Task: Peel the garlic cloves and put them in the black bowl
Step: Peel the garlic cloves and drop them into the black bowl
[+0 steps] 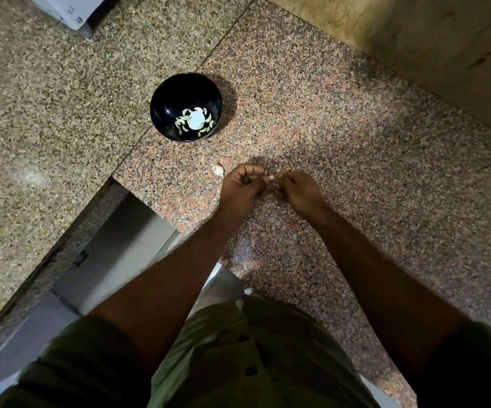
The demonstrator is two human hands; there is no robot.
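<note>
A black bowl [162, 104] stands on the speckled granite counter [341, 119], with several pale peeled garlic cloves [181, 122] lying in its bottom. My left hand [240, 184] and my right hand [297, 189] meet in front of the bowl, both with curled fingers. Between their fingertips they pinch a small pale garlic clove [270, 178], mostly hidden by the fingers. A loose piece of garlic or skin [219, 169] lies on the counter just left of my left hand.
The counter's front edge [138, 198] steps back at the left, with a grey cabinet front [114, 254] below. A white appliance corner [70, 13] sits at the far back left. A wooden wall panel [415, 39] rises at the back right.
</note>
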